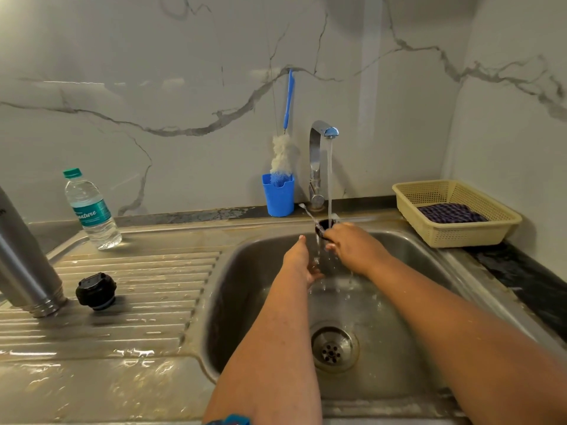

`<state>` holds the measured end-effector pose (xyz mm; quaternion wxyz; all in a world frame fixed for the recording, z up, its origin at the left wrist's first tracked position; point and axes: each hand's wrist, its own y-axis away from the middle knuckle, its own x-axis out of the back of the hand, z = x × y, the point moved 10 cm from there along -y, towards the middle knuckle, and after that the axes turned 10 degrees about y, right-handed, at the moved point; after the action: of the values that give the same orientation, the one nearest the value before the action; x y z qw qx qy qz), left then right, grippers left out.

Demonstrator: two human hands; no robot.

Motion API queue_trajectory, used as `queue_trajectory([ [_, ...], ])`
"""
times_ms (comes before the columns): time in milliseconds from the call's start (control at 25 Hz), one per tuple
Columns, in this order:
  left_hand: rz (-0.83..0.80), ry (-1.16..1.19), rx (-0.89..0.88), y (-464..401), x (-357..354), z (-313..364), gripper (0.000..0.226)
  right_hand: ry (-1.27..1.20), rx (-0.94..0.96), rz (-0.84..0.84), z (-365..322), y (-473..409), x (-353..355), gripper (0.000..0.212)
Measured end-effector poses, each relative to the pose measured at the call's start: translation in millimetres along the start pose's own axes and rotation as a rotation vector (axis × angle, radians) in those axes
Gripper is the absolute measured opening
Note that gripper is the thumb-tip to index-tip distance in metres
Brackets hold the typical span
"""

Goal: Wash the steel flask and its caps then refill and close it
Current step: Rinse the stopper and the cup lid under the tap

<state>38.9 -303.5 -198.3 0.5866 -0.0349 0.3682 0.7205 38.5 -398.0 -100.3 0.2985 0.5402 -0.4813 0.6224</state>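
Under running tap, right hand (352, 245) grips cap (320, 230).

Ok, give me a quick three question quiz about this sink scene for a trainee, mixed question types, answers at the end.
1. True or false: the steel flask stands mouth down on the draining board.
2. Which hand holds the dark cap under the tap water? A) left hand B) right hand
3. Fill in: the bottle brush stands in a blue ____.

Key: 1 true; 2 B; 3 cup.
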Motion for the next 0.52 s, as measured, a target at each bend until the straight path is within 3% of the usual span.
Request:
queue_trajectory([
  [120,-0.024,-0.043,0.010,-5.4,-1.4,-0.8,0.047,-0.117,-0.016,-0.056,6.6,0.0,-2.9,0.018],
  [200,-0.095,-0.043,0.010,-1.1,-11.8,-1.8,0.037,-0.070,-0.002,-0.097,6.6,1.9,-7.7,0.018],
  [360,-0.177,0.088,0.014,0.1,-21.0,1.8,0.029,-0.085,0.008,-0.028,6.6,3.4,2.7,0.028],
  [520,-0.171,0.097,-0.055,-0.1,-18.8,7.7,0.029,0.089,0.068,-0.066,-1.1,0.7,-5.1,0.028],
])
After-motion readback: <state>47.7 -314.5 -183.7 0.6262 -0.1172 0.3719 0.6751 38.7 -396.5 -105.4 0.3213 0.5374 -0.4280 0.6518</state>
